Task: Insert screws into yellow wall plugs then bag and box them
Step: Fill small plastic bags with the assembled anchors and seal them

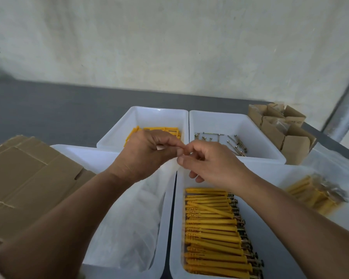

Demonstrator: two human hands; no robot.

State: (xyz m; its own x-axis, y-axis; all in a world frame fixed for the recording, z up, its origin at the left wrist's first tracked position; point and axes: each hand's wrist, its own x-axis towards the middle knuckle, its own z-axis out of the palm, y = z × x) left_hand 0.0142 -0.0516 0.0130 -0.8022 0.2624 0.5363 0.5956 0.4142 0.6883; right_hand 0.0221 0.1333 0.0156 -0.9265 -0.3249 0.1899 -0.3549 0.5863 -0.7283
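Over the white bins, left hand (147, 156) and right hand (212, 164) meet fingertip to fingertip, fingers curled.
Whether the hands pinch anything is hidden; a small piece slipping here could drop between bins or among the loose screws (220, 141). Finished yellow wall plugs (212, 228) fill the near right bin (274, 258); bare plugs (157, 130) lie far left, clear bags (129, 218) near left. Bagged plugs (314, 196), cardboard boxes (278, 125) and flat cardboard (28, 174) ring the counter (48, 109); both forearms cross the near bins.
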